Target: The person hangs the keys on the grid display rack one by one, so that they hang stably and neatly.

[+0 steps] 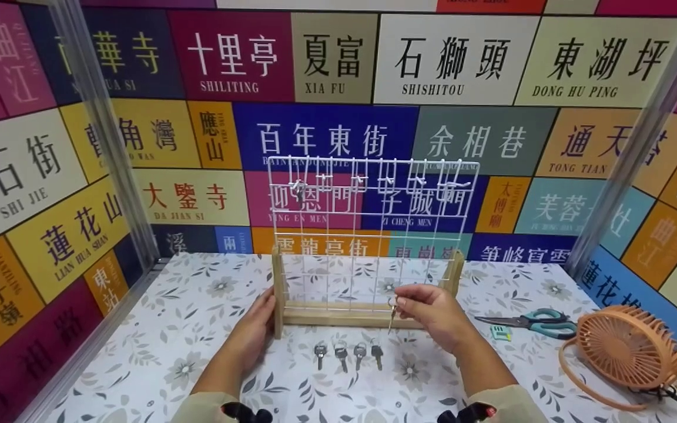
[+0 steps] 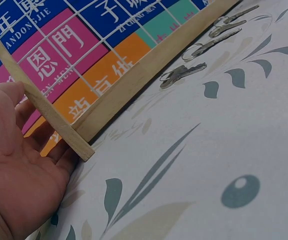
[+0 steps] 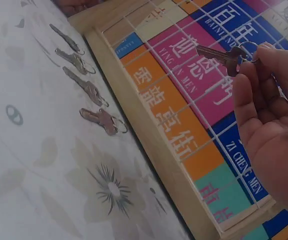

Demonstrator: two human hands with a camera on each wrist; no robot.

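Note:
A white wire grid rack point(image 1: 368, 236) stands upright in a wooden base point(image 1: 338, 318), with a row of white hooks near its top. From the leftmost hook something small and metallic, apparently a key point(image 1: 299, 191), hangs. My left hand point(image 1: 254, 329) holds the rack's left wooden post point(image 2: 46, 110), thumb in front and fingers behind. With thumb and fingers my right hand point(image 1: 435, 314) pinches the ring of a key point(image 3: 224, 59), which dangles before the grid's lower right. Several more keys point(image 1: 341, 356) with rings lie in a row on the table before the base.
Right of the rack lie teal-handled scissors point(image 1: 541, 322) and a small green-and-white item point(image 1: 500, 333). An orange fan point(image 1: 629, 349) stands at the far right. Printed walls with large lettering rise behind and beside the flower-patterned tabletop point(image 1: 156, 329), with clear upright strips point(image 1: 103, 129) at the corners.

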